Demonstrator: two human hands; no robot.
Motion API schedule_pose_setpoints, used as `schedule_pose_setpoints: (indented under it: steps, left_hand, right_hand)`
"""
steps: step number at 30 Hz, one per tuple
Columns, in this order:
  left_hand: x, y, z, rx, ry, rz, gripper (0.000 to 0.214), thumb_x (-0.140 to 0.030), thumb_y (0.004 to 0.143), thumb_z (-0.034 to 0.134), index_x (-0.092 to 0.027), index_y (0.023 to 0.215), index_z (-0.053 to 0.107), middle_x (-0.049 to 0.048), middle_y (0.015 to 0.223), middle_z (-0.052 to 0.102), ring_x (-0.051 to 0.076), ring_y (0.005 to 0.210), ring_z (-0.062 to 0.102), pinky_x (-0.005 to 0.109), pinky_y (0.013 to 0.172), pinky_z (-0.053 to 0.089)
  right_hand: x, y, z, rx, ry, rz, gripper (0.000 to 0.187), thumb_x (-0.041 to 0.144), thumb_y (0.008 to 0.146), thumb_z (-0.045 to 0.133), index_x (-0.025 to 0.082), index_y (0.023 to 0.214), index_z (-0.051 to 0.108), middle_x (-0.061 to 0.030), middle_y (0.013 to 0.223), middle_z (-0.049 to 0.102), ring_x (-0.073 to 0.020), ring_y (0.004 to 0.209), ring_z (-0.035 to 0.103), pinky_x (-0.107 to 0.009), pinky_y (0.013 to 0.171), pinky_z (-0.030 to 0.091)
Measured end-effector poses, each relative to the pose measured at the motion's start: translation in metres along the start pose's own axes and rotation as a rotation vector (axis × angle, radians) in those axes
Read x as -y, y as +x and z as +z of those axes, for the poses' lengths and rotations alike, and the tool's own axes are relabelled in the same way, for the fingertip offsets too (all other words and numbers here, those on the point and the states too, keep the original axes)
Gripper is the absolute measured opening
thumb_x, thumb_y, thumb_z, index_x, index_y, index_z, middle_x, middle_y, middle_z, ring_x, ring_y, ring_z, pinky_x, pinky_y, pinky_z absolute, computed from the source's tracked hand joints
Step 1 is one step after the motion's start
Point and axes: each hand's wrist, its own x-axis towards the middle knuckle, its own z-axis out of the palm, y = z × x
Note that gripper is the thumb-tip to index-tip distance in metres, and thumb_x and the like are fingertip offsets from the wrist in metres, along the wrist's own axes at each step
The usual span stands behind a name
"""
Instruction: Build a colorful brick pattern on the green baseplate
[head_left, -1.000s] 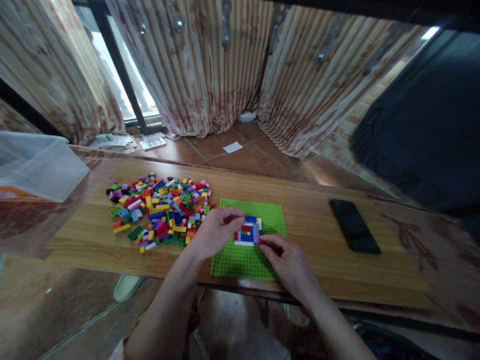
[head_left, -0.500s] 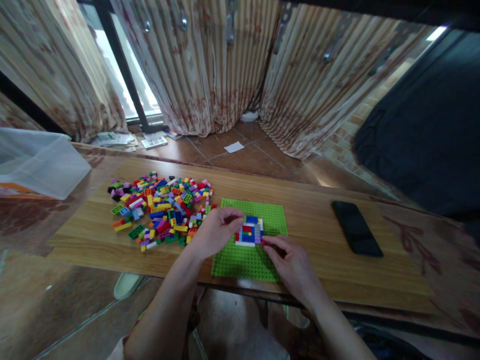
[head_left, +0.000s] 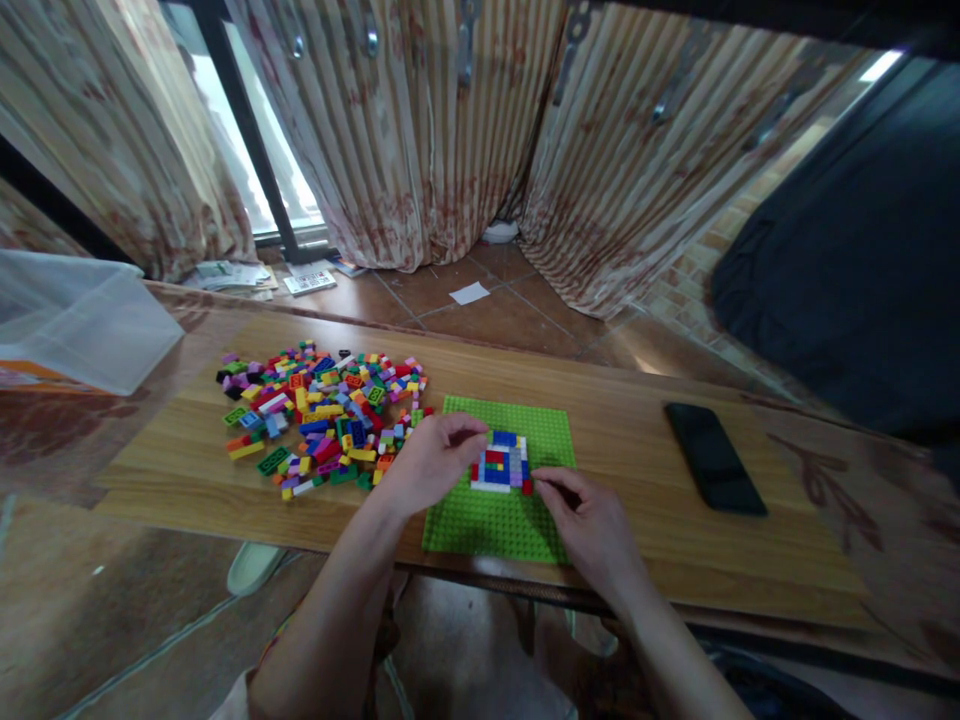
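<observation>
A green baseplate (head_left: 487, 530) lies before me, bearing a flat patch of blue, white, red and lilac bricks (head_left: 499, 475). At the patch's lower right corner sits a small red brick (head_left: 527, 487). My right hand (head_left: 592, 520) is just right of that brick, thumb and index finger slightly apart, with nothing visible between them. Over the plate's left part, my left hand (head_left: 431, 460) has its fingers drawn together at the patch's upper left; whatever they hold, if anything, is hidden. Left of this hand spreads a pile of loose, mixed-colour bricks (head_left: 322, 420).
A black phone (head_left: 714, 458) lies on the wooden table (head_left: 622, 430) to the right. A clear plastic bin (head_left: 82, 320) stands at the far left. Beyond the table are striped curtains (head_left: 420, 140) and a paper sheet (head_left: 469, 293) on the tiled floor.
My right hand has let go of the red brick and drawn slightly right, leaving the brick at the patch's corner. The left hand stays in place.
</observation>
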Motion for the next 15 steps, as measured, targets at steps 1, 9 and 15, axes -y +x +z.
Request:
schedule_pose_setpoints:
  steps: [1, 9, 15]
  left_hand:
    - [0.0002, 0.0002, 0.0, -0.001, 0.008, 0.004, 0.018, -0.028, 0.079, 0.058, -0.015, 0.086, 0.069, 0.0018, 0.076, 0.068, 0.014, 0.068, 0.059, 0.023, 0.062, 0.046]
    - [0.0044, 0.0008, 0.0, 0.012, 0.05, 0.024, 0.02, -0.029, 0.081, 0.056, -0.015, 0.088, 0.068, 0.0025, 0.078, 0.068, 0.015, 0.069, 0.06, 0.024, 0.062, 0.046]
    - [0.0071, 0.0015, -0.0012, -0.001, 0.107, 0.038, 0.021, -0.029, 0.081, 0.056, -0.015, 0.088, 0.069, 0.003, 0.077, 0.069, 0.015, 0.069, 0.061, 0.024, 0.061, 0.046]
  right_hand:
    - [-0.0001, 0.0005, 0.0005, -0.006, 0.005, 0.009, 0.021, 0.034, 0.085, 0.053, 0.024, 0.091, 0.071, -0.0038, 0.093, 0.073, -0.0216, 0.087, 0.065, -0.035, 0.081, 0.047]
    - [0.0, 0.0054, 0.0084, 0.0, 0.062, 0.046, 0.018, 0.037, 0.08, 0.06, 0.025, 0.083, 0.073, -0.0024, 0.086, 0.073, -0.0206, 0.082, 0.065, -0.033, 0.077, 0.047]
    - [-0.0006, 0.0091, 0.0082, 0.003, 0.107, 0.1, 0.017, 0.038, 0.076, 0.064, 0.024, 0.081, 0.075, -0.0026, 0.084, 0.074, -0.0209, 0.08, 0.066, -0.034, 0.078, 0.047]
